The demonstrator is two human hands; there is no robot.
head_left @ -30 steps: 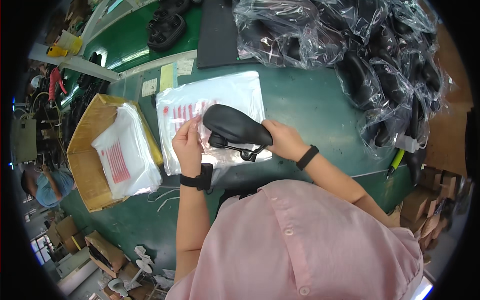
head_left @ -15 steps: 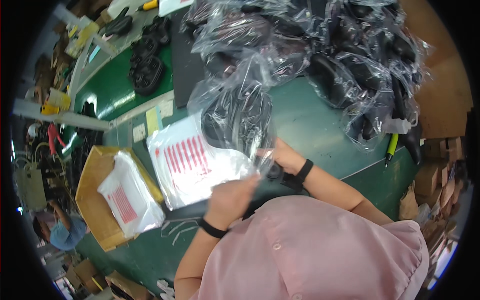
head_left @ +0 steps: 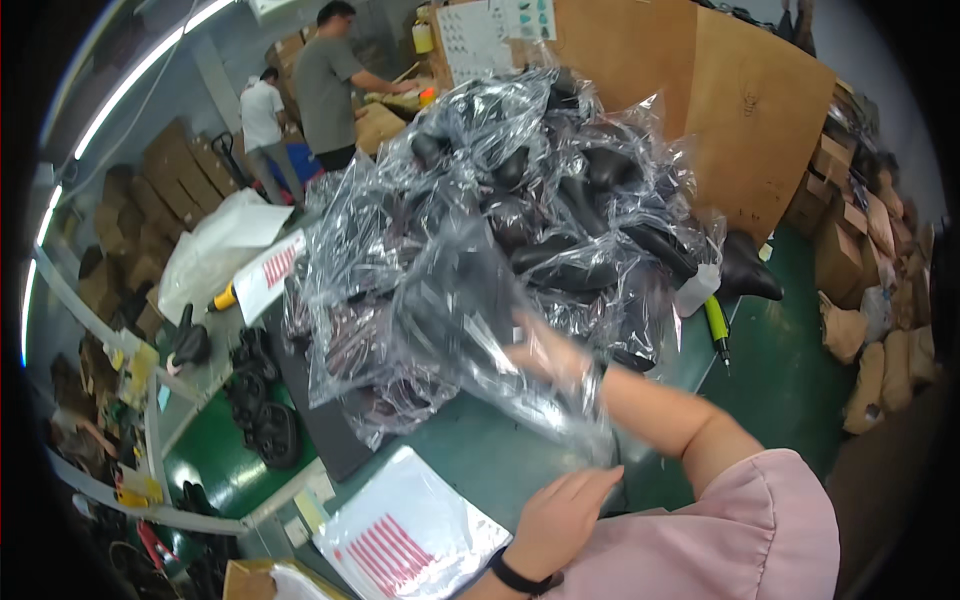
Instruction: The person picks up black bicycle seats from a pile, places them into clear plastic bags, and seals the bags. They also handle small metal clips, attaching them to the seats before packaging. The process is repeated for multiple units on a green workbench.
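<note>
Change: half a second ago the bagged black saddle was just above the printed bags by the chest; now the right hand has carried it up and out toward the heap, and the left hand has dropped low near the worktop edge.
Worktop (head_left: 760,380): green, running from lower left to the right, bare at its right end.
Heap of bagged saddles (head_left: 560,200): black saddles in crinkled clear bags, piled across the middle of the worktop in front of brown board.
Bagged saddle (head_left: 470,300): dark, inside a clear bag, held in the air against the near side of the heap; the bag's tail trails down toward the left hand.
Stack of printed bags (head_left: 410,535): flat, clear with red stripes, lying on the worktop just left of the left hand.
Right hand (head_left: 550,355): blurred behind the film, grip closed on the bagged saddle.
Left hand (head_left: 562,510): fingers loosely spread, grip open, touching the bag's tail or just beside it; which one is unclear.
Green pen-like tool (head_left: 716,325): on the worktop right of the heap.
</note>
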